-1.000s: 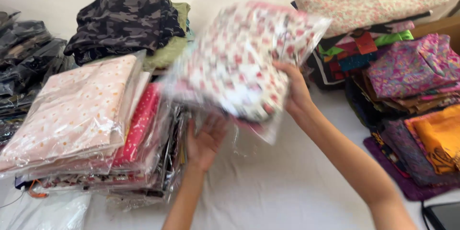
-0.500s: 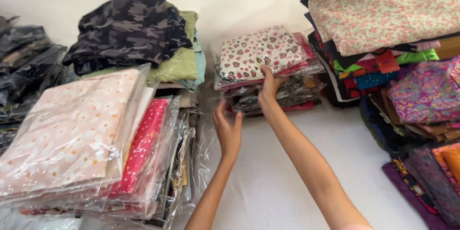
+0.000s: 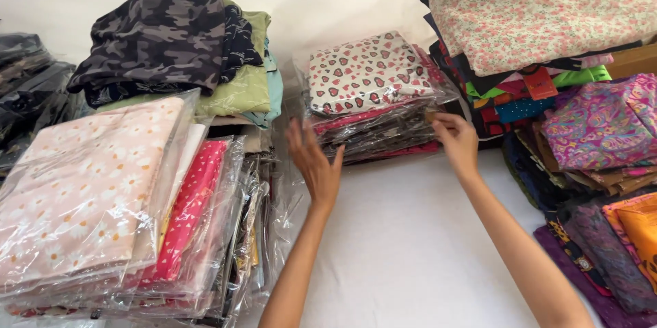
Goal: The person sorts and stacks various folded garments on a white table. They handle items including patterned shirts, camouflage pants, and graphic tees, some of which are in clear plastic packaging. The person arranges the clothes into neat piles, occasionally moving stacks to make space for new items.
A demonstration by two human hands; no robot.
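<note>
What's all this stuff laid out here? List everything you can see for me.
Heart-print packet: one, white with red and dark hearts, top of the middle stack.
Middle stack: several bagged fabrics, mixed colours, between the hands.
Daisy packet: one, pink with white flowers, top of the near-left pile.
Red packet: one, red with small white marks, beside the daisy packet.
Camouflage cloth: one, grey and black, top of the far-left pile.
Green cloth: one, pale green, under the camouflage cloth.
Dark bags: a few, black, far left.
Floral cloth: one, cream with pink flowers, top right.
Purple cloth: one, patterned, right.
Orange cloth: one, right edge.
Sheet: white, underneath.
Left hand: open, near the stack's front.
Right hand: at the stack's right corner.
</note>
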